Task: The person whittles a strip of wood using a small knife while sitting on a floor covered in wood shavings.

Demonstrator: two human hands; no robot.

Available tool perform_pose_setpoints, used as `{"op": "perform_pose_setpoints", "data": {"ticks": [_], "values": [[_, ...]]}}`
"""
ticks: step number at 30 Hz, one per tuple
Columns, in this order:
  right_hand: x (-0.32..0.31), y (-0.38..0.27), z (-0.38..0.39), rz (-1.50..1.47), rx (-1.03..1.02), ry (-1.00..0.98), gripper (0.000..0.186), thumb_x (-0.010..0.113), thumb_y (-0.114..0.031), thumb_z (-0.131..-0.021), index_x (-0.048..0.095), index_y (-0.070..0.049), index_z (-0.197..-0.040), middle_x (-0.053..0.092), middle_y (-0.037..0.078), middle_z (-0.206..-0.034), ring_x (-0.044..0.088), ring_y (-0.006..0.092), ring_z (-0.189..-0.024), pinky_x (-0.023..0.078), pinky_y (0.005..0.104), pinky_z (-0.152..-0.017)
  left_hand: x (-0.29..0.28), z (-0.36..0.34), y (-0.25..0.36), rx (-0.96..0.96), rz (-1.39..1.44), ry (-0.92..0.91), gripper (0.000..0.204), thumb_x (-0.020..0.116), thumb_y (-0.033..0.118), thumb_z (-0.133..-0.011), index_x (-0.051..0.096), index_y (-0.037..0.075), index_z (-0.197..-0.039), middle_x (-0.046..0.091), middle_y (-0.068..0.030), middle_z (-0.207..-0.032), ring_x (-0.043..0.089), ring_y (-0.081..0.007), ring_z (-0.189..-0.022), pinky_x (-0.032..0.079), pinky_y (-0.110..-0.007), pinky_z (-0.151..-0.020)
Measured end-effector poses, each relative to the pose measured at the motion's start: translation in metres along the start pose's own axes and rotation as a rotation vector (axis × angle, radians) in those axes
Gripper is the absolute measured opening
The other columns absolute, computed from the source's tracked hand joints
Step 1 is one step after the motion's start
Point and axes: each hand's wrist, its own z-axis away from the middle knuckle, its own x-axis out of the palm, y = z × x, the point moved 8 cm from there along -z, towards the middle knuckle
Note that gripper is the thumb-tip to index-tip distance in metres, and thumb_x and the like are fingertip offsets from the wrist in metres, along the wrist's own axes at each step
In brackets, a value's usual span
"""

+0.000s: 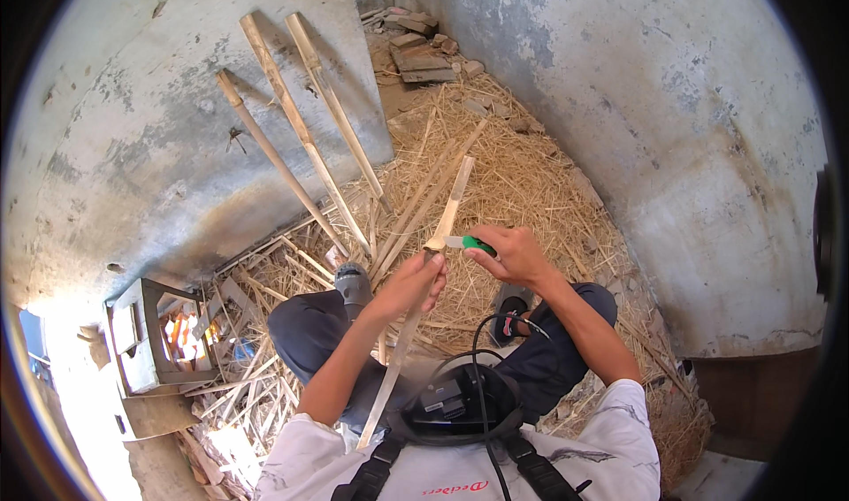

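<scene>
My left hand (421,280) grips a long pale bamboo strip (396,359) that runs from beside my left thigh up and away from me. Just above that hand, a curled sliver (437,241) sits on the strip. In my right hand (508,255) is a knife with a green handle (476,244), its short, flat blade crossing the strip at the curl. The strip's far part (457,187) reaches out over the straw.
Three bamboo poles (292,112) lean on the left wall (133,147). Straw and shavings (522,174) cover the ground around my feet. Broken slabs (420,59) lie in the back corner, a wooden frame box (159,333) stands lower left, and another wall (681,174) rises at right.
</scene>
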Motion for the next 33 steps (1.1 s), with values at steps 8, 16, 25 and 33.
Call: {"op": "perform_pose_setpoints", "data": {"ticks": [8,16,25,33], "values": [[0.009,-0.006,-0.004,-0.089,0.011,0.040,0.030,0.070,-0.035,-0.099,0.072,-0.007,-0.111,0.074,0.015,-0.087,0.072,0.0335,-0.072,0.055,0.0417,-0.062,-0.009,-0.001,-0.007,-0.033,-0.246,0.116,0.039,0.066,0.043,-0.104,0.056,0.006,-0.101,0.053,0.0008,-0.067,0.050,-0.0097,-0.050,0.038,-0.029,-0.045],[0.018,-0.004,-0.010,-0.162,0.054,-0.043,0.027,0.069,-0.032,-0.098,0.072,-0.007,-0.109,0.072,0.017,-0.080,0.071,0.0354,-0.070,0.053,0.0428,-0.061,-0.019,-0.005,-0.015,0.116,-0.380,0.278,0.039,0.059,0.039,-0.107,0.059,0.002,-0.096,0.053,-0.0015,-0.065,0.053,-0.0148,-0.059,0.043,-0.036,-0.056],[0.019,-0.004,-0.007,-0.096,0.057,-0.028,0.030,0.072,-0.035,-0.097,0.074,-0.008,-0.110,0.074,0.016,-0.083,0.071,0.0333,-0.068,0.054,0.0413,-0.060,-0.018,-0.005,-0.015,0.193,-0.425,0.257,0.036,0.054,0.034,-0.110,0.049,0.010,-0.084,0.041,0.0059,-0.067,0.037,-0.0076,-0.057,0.031,-0.029,-0.052],[-0.003,0.014,-0.008,0.011,0.104,0.055,0.031,0.072,-0.035,-0.097,0.076,-0.008,-0.112,0.075,0.014,-0.084,0.072,0.0324,-0.068,0.054,0.0416,-0.061,-0.019,-0.001,-0.024,0.106,-0.518,0.244,0.042,0.053,0.037,-0.110,0.049,0.009,-0.078,0.043,0.0052,-0.066,0.039,-0.0088,-0.058,0.032,-0.030,-0.054]]}}
